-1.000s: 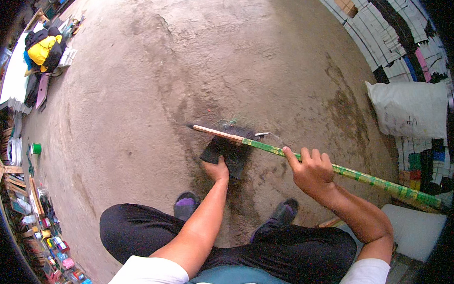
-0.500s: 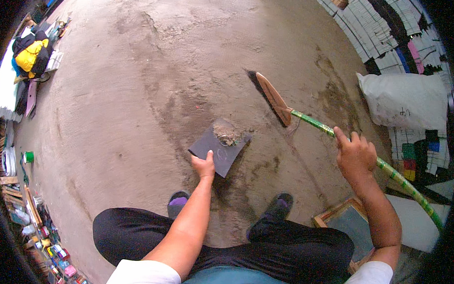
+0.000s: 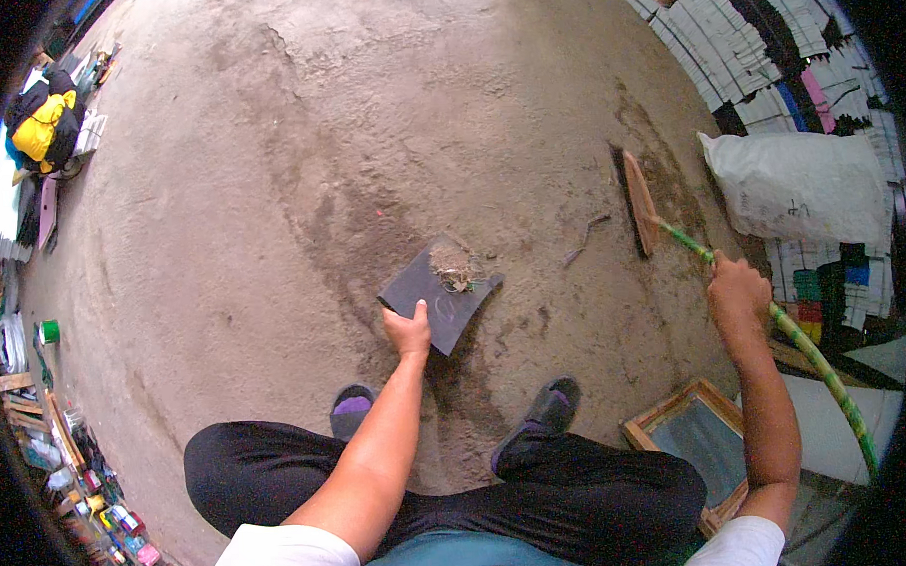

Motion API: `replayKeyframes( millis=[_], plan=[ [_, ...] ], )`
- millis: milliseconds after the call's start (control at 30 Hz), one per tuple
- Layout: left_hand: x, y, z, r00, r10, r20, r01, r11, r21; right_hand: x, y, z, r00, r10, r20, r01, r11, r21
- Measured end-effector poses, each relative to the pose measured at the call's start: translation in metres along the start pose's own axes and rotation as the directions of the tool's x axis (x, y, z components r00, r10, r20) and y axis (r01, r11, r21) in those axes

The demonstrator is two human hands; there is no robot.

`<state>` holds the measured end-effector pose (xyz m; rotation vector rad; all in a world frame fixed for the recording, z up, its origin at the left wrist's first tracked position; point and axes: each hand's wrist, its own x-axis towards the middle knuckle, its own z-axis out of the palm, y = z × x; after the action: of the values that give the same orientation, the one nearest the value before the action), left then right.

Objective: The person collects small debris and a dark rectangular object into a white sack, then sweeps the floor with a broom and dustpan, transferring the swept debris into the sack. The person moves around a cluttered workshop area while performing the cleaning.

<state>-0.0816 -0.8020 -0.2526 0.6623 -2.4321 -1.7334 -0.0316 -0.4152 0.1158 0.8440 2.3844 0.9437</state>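
count, taken from the dark sheet (image 3: 408,285) as reference: one sheet, one broom (image 3: 643,204), one small heap of debris (image 3: 455,267), two sandals (image 3: 551,411), one framed panel (image 3: 693,444), one white sack (image 3: 799,186), one green roll (image 3: 49,332).

my left hand (image 3: 408,332) grips the sheet at its near left edge, thumb on top. the sheet lies askew, one corner pointing away from me; the debris sits on its far right part.

my right hand (image 3: 740,291), well to the right of the sheet, is closed around the broom's handle (image 3: 825,358). the broom head stands right of the sheet and farther out — its long axis runs nearly away from me, bristles facing left. the handle slants from there back toward my right.

one thin dark strip (image 3: 583,241) lies between sheet and broom head. sandals: nearer me than the sheet. panel: nearer and to its right. sack: far right. roll: far left.
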Motion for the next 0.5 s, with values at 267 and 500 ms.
replayKeyframes(
  millis=[267,500],
  plan=[
    [-0.018,0.019,0.003,0.999,-0.025,-0.045,0.031,0.990,0.138,-0.013,-0.050,0.031,0.987,-0.138,0.081,0.138,0.990,0.007],
    [-0.021,0.010,-0.005,0.987,0.007,-0.163,0.005,0.997,0.071,-0.043,-0.092,-0.027,0.943,-0.321,-0.086,0.328,0.939,0.099]
  ],
)
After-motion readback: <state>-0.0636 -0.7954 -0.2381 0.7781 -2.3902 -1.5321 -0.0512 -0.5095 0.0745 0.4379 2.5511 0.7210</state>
